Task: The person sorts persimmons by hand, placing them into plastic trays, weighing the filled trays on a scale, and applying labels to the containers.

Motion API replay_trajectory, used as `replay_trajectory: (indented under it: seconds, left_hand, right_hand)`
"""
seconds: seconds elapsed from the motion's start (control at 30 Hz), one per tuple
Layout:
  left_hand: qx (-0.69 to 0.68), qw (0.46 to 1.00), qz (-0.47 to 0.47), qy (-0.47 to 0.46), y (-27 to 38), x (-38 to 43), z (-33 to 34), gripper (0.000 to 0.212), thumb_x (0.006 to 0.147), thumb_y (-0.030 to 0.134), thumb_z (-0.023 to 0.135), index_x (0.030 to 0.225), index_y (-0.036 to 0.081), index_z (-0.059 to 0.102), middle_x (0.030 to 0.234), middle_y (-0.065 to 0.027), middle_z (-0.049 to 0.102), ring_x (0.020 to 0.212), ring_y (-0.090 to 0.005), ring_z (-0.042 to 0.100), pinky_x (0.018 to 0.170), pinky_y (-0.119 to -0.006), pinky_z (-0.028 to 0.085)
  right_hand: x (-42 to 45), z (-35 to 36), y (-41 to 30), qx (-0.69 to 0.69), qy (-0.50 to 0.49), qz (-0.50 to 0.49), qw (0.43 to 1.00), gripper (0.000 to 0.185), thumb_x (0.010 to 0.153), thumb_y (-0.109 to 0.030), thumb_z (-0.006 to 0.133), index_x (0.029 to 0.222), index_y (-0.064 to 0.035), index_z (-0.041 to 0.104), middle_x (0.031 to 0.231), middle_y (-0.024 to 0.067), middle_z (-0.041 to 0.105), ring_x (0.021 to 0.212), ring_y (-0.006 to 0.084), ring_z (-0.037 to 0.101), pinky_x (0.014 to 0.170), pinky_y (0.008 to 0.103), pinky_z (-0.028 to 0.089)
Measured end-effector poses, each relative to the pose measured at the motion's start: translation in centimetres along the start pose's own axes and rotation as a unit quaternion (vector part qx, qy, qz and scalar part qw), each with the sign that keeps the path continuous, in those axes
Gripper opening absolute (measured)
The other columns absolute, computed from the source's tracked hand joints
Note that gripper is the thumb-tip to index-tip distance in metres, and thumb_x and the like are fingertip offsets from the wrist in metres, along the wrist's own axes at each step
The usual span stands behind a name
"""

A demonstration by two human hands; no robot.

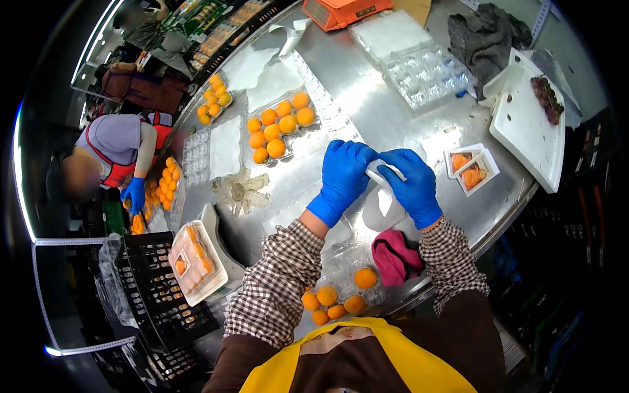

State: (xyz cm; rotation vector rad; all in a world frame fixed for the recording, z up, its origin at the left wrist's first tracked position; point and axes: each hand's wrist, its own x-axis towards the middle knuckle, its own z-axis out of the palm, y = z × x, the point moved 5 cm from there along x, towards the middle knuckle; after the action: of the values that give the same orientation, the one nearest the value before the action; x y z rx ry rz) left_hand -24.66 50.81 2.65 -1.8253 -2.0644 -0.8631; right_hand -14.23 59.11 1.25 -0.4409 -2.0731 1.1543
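My left hand point(344, 182) and my right hand point(410, 184), both in blue gloves, meet above the middle of a steel table point(295, 196). The fingers of both pinch a white paper strip point(374, 172), which loops down below them. A strip of printed labels point(324, 98) lies from near my left hand towards the far side. Right of my right hand lie two picture labels point(471, 168) showing orange fruit. Below my hands are a pink and black cloth item point(397, 258) and a clear plastic tray point(344, 265) partly filled with orange fruit point(327, 295), partly hidden by my left sleeve.
Another filled fruit tray point(280, 128) and an open clamshell point(422, 73) lie farther off. An orange scale point(339, 12) stands at the back. Grapes point(546, 98) lie in a white foam box point(528, 142). A packed fruit box point(194, 260) sits left. A co-worker point(123, 147) handles fruit.
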Motion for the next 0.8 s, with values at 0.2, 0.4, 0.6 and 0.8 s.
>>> replay_trajectory:
  seconds: [0.2, 0.4, 0.6, 0.8]
  left_hand:
    - [-0.002, 1.000, -0.012, 0.004, -0.1, -0.5, -0.2, 0.018, 0.059, 0.010, 0.065, 0.075, 0.012, 0.056, 0.069, -0.0020, 0.056, 0.066, -0.0217, 0.053, 0.067, -0.032, 0.036]
    - [0.000, 0.999, -0.027, 0.020, -0.7, -0.8, -0.2, 0.016, 0.060, 0.010, 0.064, 0.074, 0.012, 0.057, 0.069, -0.0028, 0.056, 0.066, -0.0229, 0.053, 0.069, -0.033, 0.037]
    - [-0.007, 0.998, -0.048, 0.031, -1.3, -1.7, -0.8, 0.013, 0.062, 0.009, 0.060, 0.073, 0.013, 0.056, 0.069, -0.0039, 0.056, 0.069, -0.0232, 0.053, 0.072, -0.034, 0.038]
    - [0.020, 0.997, -0.024, 0.071, -0.5, -1.1, -1.6, 0.015, 0.059, 0.008, 0.063, 0.072, 0.012, 0.057, 0.066, -0.0038, 0.056, 0.066, -0.0228, 0.053, 0.070, -0.034, 0.038]
  right_hand:
    - [0.2, 0.5, 0.2, -0.020, 0.015, -0.043, 0.999, 0.018, 0.070, -0.003, 0.063, 0.087, -0.0066, 0.062, 0.083, 0.0071, 0.059, 0.069, 0.0209, 0.060, 0.060, 0.0284, 0.048]
    - [0.3, -1.3, -1.6, -0.104, 0.081, -0.137, 0.982, 0.014, 0.073, 0.002, 0.056, 0.086, -0.0045, 0.055, 0.082, 0.0099, 0.057, 0.071, 0.0266, 0.057, 0.060, 0.0326, 0.046]
    - [1.9, -2.2, -1.2, -0.033, 0.038, -0.033, 0.998, 0.017, 0.073, -0.003, 0.063, 0.090, -0.0026, 0.057, 0.086, 0.0081, 0.056, 0.078, 0.0200, 0.056, 0.068, 0.0281, 0.045]
    - [0.5, 1.4, -0.2, 0.079, -0.109, 0.047, 0.990, 0.030, 0.070, -0.007, 0.066, 0.099, -0.0052, 0.060, 0.096, 0.0080, 0.059, 0.084, 0.0190, 0.058, 0.075, 0.0273, 0.046]
